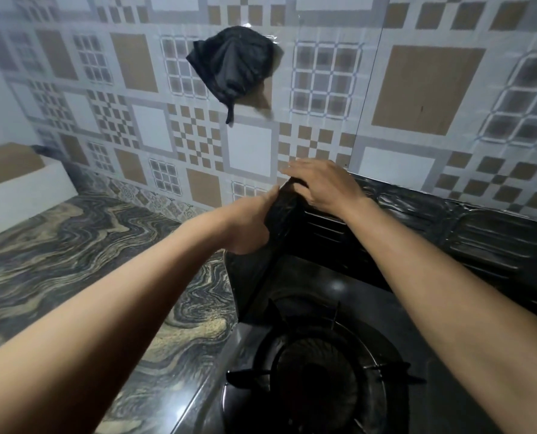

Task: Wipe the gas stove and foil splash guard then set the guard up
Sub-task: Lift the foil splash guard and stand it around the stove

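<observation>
Left hand (254, 220), right hand (320, 186) grip embossed dark splash guard (480, 233) corner.

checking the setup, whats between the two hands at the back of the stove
In the head view, the corner fold of the splash guard stands between the left hand and right hand; both hands grip it.

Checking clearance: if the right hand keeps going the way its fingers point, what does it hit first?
Probably the tiled wall. The right hand rests on the guard's top corner, fingers aimed up-left at the wall; the gap's depth is unclear.
</observation>
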Available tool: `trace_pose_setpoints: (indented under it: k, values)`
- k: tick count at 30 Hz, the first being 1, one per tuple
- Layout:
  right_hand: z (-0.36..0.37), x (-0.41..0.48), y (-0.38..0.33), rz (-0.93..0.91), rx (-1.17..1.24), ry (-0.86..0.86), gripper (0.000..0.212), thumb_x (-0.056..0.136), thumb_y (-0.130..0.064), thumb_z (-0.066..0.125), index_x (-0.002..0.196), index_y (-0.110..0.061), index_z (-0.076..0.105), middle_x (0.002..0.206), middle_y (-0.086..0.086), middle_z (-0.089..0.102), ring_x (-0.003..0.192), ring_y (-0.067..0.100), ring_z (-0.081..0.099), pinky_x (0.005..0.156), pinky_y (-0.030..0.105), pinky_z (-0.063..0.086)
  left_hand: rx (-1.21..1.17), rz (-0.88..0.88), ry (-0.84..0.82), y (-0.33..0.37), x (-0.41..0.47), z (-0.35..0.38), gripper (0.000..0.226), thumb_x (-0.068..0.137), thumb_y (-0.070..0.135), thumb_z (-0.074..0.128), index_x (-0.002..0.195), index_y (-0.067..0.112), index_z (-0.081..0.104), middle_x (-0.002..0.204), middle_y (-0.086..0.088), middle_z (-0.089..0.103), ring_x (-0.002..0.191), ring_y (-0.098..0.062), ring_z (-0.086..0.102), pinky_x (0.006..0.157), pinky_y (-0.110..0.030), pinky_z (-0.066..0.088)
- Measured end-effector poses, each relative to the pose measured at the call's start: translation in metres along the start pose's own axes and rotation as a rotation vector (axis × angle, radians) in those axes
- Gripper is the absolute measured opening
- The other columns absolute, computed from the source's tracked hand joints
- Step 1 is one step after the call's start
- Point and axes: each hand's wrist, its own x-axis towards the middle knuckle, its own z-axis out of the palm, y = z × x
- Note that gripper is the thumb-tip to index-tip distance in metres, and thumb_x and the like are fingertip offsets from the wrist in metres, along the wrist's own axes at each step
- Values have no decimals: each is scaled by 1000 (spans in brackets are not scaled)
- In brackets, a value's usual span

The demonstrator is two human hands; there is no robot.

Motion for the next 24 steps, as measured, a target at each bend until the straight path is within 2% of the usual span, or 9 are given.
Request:
trace_pose_setpoints:
  k: [4,7,11,14,16,18,20,22,24]
  values:
    - [5,-2,6,10,-7,-78,60,93,-21,62,148,-20,39,153,6,41,141,23,35,117,39,25,25,-36,-36,-5,3,-5,95,84,-3,47,157,26,-6,158,-10,34,141,-28,36,113,-38,33]
    - [7,-5,7,8,-42,-97,69,92,-6,59,153,-13,26,159,11,28,147,24,23,120,34,10,34,-24,-54,2,8,-6,94,84,3,50,157,29,-3,151,-12,45,133,-31,45,108,-43,40]
    - [6,-15,6,14,-124,-108,79,92,1,51,155,-7,5,163,16,8,150,26,9,121,33,5,106,-100,-70,14,25,-14,96,84,6,51,155,15,-14,156,-18,36,134,-36,45,104,-44,46]
    - [1,-39,13,-29,-252,-98,74,92,0,49,154,-6,11,160,21,15,148,32,17,121,41,13,4,-179,-169,16,34,-22,96,80,-7,54,156,14,-1,143,-26,46,106,-42,63,82,-49,59]
    - [-4,-59,21,-18,-381,-114,62,91,1,35,152,-3,23,158,25,20,146,37,22,120,47,16,-42,-214,-225,18,38,-26,85,78,-10,58,152,7,20,126,-28,58,91,-41,69,73,-52,61]
    - [-5,-77,28,16,-508,-158,61,89,-6,19,149,1,26,159,27,14,147,39,16,119,53,13,-71,-206,-231,21,44,-25,84,80,-5,64,151,10,21,123,-27,60,89,-42,71,70,-52,62]
    - [-2,-88,34,47,-615,-208,62,91,-7,20,153,-1,15,161,25,1,149,37,3,118,57,5,-35,-125,-125,25,53,-20,95,83,4,66,155,19,6,135,-25,54,99,-42,68,79,-48,60]
    - [4,-91,41,51,-665,-213,64,95,-8,24,154,-3,2,161,22,-9,149,36,-7,118,58,-1,60,-7,-17,26,60,-13,102,85,5,59,156,20,-13,150,-21,43,123,-39,55,99,-44,50]
    - [8,-89,49,22,-697,-204,62,97,-10,22,154,-4,-3,161,20,-11,148,35,-11,118,56,-5,82,44,-5,23,64,-6,101,85,1,53,155,20,-17,152,-19,41,132,-35,46,105,-40,40]
